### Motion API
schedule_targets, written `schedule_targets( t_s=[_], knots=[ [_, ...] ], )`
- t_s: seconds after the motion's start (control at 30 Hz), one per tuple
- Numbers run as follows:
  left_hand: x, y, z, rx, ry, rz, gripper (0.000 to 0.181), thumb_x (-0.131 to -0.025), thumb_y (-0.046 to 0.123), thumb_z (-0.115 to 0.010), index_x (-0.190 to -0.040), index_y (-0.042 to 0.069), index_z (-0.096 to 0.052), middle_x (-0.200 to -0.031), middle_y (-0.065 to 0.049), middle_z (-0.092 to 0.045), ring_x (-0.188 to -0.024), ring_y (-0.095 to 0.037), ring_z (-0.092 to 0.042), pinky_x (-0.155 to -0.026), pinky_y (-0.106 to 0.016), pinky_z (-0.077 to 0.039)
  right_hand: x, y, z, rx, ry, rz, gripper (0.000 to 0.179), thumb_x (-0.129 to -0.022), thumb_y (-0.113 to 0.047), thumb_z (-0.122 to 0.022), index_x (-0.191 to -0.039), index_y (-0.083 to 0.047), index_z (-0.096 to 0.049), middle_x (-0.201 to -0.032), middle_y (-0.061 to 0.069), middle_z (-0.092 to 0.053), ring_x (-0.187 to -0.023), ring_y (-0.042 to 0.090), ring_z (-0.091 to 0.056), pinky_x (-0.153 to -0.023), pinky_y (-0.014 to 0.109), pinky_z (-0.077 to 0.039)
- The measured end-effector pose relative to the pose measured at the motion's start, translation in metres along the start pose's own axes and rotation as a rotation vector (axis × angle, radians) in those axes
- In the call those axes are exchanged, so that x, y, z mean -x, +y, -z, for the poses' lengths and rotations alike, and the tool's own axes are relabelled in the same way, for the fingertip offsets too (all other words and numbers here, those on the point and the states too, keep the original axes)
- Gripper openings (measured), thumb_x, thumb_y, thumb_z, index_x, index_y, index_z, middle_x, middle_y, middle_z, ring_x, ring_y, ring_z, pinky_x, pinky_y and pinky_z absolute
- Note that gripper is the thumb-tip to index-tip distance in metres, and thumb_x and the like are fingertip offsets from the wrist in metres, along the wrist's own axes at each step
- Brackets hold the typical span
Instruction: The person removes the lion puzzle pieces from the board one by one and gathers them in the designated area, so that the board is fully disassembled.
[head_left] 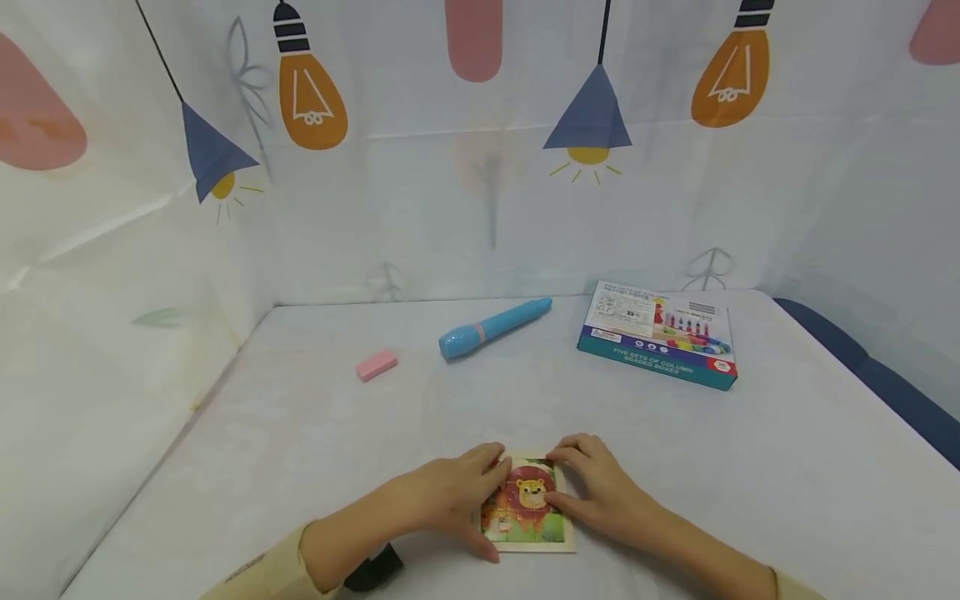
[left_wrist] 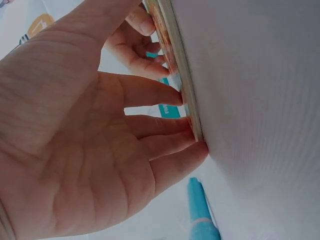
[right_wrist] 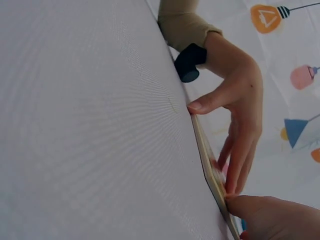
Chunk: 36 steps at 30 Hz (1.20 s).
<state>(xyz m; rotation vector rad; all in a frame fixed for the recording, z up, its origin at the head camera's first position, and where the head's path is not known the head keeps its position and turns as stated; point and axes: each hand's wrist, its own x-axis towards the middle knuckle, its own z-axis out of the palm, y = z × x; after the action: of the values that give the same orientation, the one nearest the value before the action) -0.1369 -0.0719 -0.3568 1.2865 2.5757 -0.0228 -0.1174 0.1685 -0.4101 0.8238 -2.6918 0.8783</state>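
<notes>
A small square wooden puzzle (head_left: 530, 521) with a lion picture and a pale frame lies on the white table, near the person. My left hand (head_left: 450, 493) spans its left side, thumb at the near left corner and fingers over the far left part. In the left wrist view, those fingertips (left_wrist: 192, 131) reach the board's edge. My right hand (head_left: 606, 490) holds the right side, with its thumb on the picture by the lion's face and the index finger at the far right corner. The right wrist view shows the board's thin edge between both hands.
Toward the back lie a pink eraser-like block (head_left: 377, 364), a blue flashlight-shaped tube (head_left: 495, 327) and a flat box of beaded column toys (head_left: 660, 335). A black wrist device (head_left: 373, 570) sits under the left forearm. A printed curtain (head_left: 420, 217) closes off the back.
</notes>
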Motion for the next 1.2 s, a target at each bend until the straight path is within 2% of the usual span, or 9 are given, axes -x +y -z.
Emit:
schedule_targets(
  t_s=[0.13,0.27,0.4,0.6,0.87,1.03,1.2],
  knots=[
    [0.000,-0.002,-0.002,-0.014,-0.007,0.026,0.104,-0.065,0.074,-0.057,-0.143,0.009,-0.031,-0.144,-0.010,-0.027,-0.127,-0.018,-0.035,-0.087,-0.033,-0.045,0.000,0.002,-0.002,-0.004,0.008,0.005,0.038,-0.080,-0.036,-0.070,-0.107,-0.011,-0.061,-0.110,-0.005,-0.047,-0.105,0.012,-0.042,-0.088,0.038,-0.042],
    [0.002,-0.003,-0.005,-0.005,0.003,0.039,0.105,-0.065,0.075,-0.055,-0.143,0.009,-0.032,-0.144,-0.011,-0.027,-0.128,-0.020,-0.035,-0.087,-0.035,-0.045,-0.002,0.000,-0.004,0.003,0.001,0.001,0.036,-0.080,-0.035,-0.070,-0.106,-0.012,-0.061,-0.110,-0.006,-0.047,-0.105,0.012,-0.042,-0.088,0.038,-0.041],
    [0.005,-0.004,-0.008,-0.012,0.045,0.003,0.103,-0.067,0.074,-0.055,-0.142,0.008,-0.032,-0.141,-0.012,-0.029,-0.124,-0.019,-0.036,-0.086,-0.031,-0.045,-0.002,-0.004,-0.005,0.057,0.020,-0.001,0.035,-0.078,-0.033,-0.072,-0.104,-0.011,-0.060,-0.109,-0.004,-0.048,-0.103,0.012,-0.042,-0.086,0.039,-0.041],
    [0.004,-0.004,-0.009,0.014,0.060,-0.011,0.099,-0.067,0.072,-0.057,-0.145,0.017,-0.028,-0.141,-0.012,-0.029,-0.122,-0.020,-0.038,-0.089,-0.032,-0.044,-0.002,-0.008,-0.005,0.126,0.036,-0.035,0.037,-0.080,-0.039,-0.069,-0.101,-0.011,-0.059,-0.109,-0.001,-0.050,-0.102,0.014,-0.043,-0.086,0.040,-0.041],
    [0.003,-0.003,-0.009,-0.035,0.071,-0.015,0.099,-0.065,0.072,-0.059,-0.144,0.019,-0.030,-0.137,-0.012,-0.032,-0.120,-0.019,-0.039,-0.087,-0.031,-0.044,-0.003,-0.010,-0.004,0.022,0.011,-0.158,0.045,-0.074,-0.050,-0.069,-0.101,-0.014,-0.059,-0.112,0.000,-0.050,-0.105,0.018,-0.041,-0.089,0.045,-0.038],
    [0.003,-0.002,-0.009,-0.058,0.086,-0.018,0.097,-0.065,0.072,-0.060,-0.144,0.024,-0.029,-0.135,-0.010,-0.034,-0.117,-0.017,-0.039,-0.081,-0.029,-0.047,-0.004,-0.011,-0.005,-0.050,0.009,-0.237,0.045,-0.070,-0.045,-0.075,-0.099,-0.016,-0.057,-0.109,-0.002,-0.048,-0.105,0.019,-0.037,-0.090,0.045,-0.037],
    [0.004,-0.001,-0.009,-0.070,0.087,-0.015,0.097,-0.065,0.072,-0.059,-0.145,0.026,-0.028,-0.135,-0.010,-0.033,-0.119,-0.018,-0.038,-0.082,-0.030,-0.047,-0.006,-0.012,-0.005,-0.093,0.015,-0.265,0.046,-0.068,-0.043,-0.078,-0.098,-0.016,-0.056,-0.104,-0.003,-0.048,-0.104,0.019,-0.037,-0.089,0.045,-0.036]
  ],
)
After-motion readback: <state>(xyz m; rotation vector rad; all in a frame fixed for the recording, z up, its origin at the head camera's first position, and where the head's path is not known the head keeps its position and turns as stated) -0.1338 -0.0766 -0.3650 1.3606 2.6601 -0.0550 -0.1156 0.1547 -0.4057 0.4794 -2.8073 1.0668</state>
